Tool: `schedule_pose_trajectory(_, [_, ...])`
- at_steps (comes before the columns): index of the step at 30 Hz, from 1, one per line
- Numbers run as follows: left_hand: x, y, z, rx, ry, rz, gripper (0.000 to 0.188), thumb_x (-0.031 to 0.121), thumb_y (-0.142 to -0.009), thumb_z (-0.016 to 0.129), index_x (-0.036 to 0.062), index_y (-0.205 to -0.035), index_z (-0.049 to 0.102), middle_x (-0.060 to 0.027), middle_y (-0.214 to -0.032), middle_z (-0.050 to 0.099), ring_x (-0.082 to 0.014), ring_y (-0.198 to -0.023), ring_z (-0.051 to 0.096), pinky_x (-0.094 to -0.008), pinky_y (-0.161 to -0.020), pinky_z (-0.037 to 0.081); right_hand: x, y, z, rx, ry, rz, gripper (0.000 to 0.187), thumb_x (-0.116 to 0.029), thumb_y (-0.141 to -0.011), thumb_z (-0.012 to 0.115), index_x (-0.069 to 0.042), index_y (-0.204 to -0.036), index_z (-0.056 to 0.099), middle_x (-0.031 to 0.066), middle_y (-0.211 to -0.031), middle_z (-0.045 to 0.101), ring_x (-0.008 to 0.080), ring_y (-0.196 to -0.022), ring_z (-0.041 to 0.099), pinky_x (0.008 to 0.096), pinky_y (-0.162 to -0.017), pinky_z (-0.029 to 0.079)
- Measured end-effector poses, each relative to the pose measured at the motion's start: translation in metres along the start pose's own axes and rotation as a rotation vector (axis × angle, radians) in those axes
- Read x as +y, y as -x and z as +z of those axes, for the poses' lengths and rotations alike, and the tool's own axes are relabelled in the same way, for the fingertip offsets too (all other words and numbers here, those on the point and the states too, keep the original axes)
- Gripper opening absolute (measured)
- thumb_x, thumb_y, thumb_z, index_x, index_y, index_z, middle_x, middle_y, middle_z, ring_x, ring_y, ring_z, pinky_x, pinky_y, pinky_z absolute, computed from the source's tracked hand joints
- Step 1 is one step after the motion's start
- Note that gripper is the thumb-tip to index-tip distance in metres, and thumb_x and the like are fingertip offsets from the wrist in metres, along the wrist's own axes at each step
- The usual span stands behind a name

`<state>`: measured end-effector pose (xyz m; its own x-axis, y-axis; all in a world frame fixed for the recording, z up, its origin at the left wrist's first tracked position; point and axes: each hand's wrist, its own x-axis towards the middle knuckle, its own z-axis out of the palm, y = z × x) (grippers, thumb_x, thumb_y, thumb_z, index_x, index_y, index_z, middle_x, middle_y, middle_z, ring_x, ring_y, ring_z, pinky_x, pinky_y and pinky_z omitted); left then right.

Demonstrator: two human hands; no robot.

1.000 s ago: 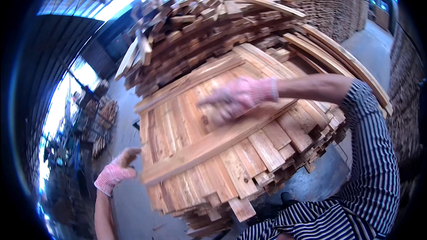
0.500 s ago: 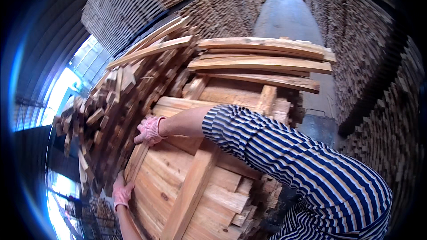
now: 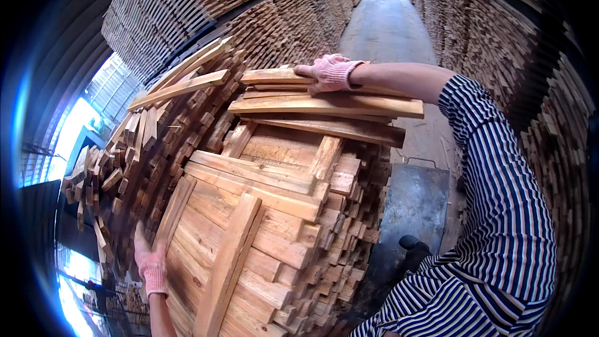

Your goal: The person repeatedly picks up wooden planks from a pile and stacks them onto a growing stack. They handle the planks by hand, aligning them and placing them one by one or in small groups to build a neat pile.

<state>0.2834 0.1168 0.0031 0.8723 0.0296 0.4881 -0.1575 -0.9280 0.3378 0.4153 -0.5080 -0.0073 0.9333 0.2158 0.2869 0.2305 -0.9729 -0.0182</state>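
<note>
My right hand [image 3: 331, 73], in a pink knit glove, is at the farthest of several loose wooden boards [image 3: 324, 106] lying across the far end of the stack. Its fingers bend over that board [image 3: 268, 76], with the thumb on the near side. My left hand [image 3: 150, 263], gloved alike and slightly blurred, is beside the stack's left edge with fingers stretched out, holding nothing. Close to it, a narrow wooden strip [image 3: 175, 209] lies along that edge. A thicker wooden batten [image 3: 229, 262] runs lengthwise over the layer of planks [image 3: 203, 237].
An uneven heap of wooden sticks [image 3: 134, 162] stands left of the stack. Tall timber piles [image 3: 480, 43] flank a concrete aisle [image 3: 387, 25] ahead. On the right, a dark metal plate [image 3: 415, 200] with a handle lies by my foot [image 3: 413, 244]. Plank ends jut unevenly from the stack's right side.
My right hand has left the strip at the stack's left edge and moved far and right to the loose boards. My left hand has come off the strip's near end. The view has shifted.
</note>
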Motion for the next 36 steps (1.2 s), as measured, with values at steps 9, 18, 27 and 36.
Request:
schedule_pose_trajectory(9, [0.317, -0.052, 0.149, -0.446, 0.814, -0.323, 0.069, 0.019, -0.092, 0.07, 0.007, -0.151, 0.035, -0.0179, -0.143, 0.046, -0.0244, -0.117, 0.055, -0.0339, -0.091, 0.051, 0.039, -0.024, 0.001, -0.166, -0.294, -0.146, 0.054, -0.031, -0.076, 0.069, -0.004, -0.121, 0.058, 0.0216, -0.103, 0.068, 0.0362, -0.099, 0.067, 0.0447, -0.082, 0.052])
schedule_pose_trajectory(18, [0.355, -0.1, 0.32, -0.451, 1.29, -0.797, 0.071, 0.037, -0.084, 0.079, 0.0051, -0.14, 0.048, -0.0186, -0.138, 0.055, -0.0352, -0.124, 0.055, -0.0518, -0.104, 0.046, 0.106, -0.085, -0.027, -0.094, -0.639, -0.265, 0.067, -0.042, -0.072, 0.069, -0.008, -0.13, 0.062, 0.0135, -0.109, 0.072, 0.0246, -0.097, 0.069, 0.0364, -0.084, 0.053])
schedule_pose_trajectory(27, [0.386, -0.098, 0.296, -0.505, 1.265, -0.836, 0.064, 0.033, -0.082, 0.08, 0.0035, -0.133, 0.053, -0.0185, -0.127, 0.062, -0.0332, -0.116, 0.061, -0.0526, -0.101, 0.05, 0.161, -0.108, 0.091, -0.262, -1.031, -0.235, 0.079, -0.04, -0.08, 0.072, -0.001, -0.144, 0.047, 0.0175, -0.134, 0.06, 0.0277, -0.122, 0.056, 0.0368, -0.103, 0.043])
schedule_pose_trajectory(36, [0.378, -0.086, 0.259, -0.185, 1.635, -0.651, 0.054, 0.029, -0.081, 0.079, -0.001, -0.12, 0.057, -0.0197, -0.116, 0.063, -0.0354, -0.105, 0.064, -0.0531, -0.094, 0.055, 0.141, -0.103, 0.039, -0.127, -0.648, -0.262, 0.069, -0.04, -0.073, 0.063, -0.006, -0.134, 0.057, 0.0173, -0.116, 0.069, 0.0295, -0.103, 0.067, 0.0375, -0.087, 0.053])
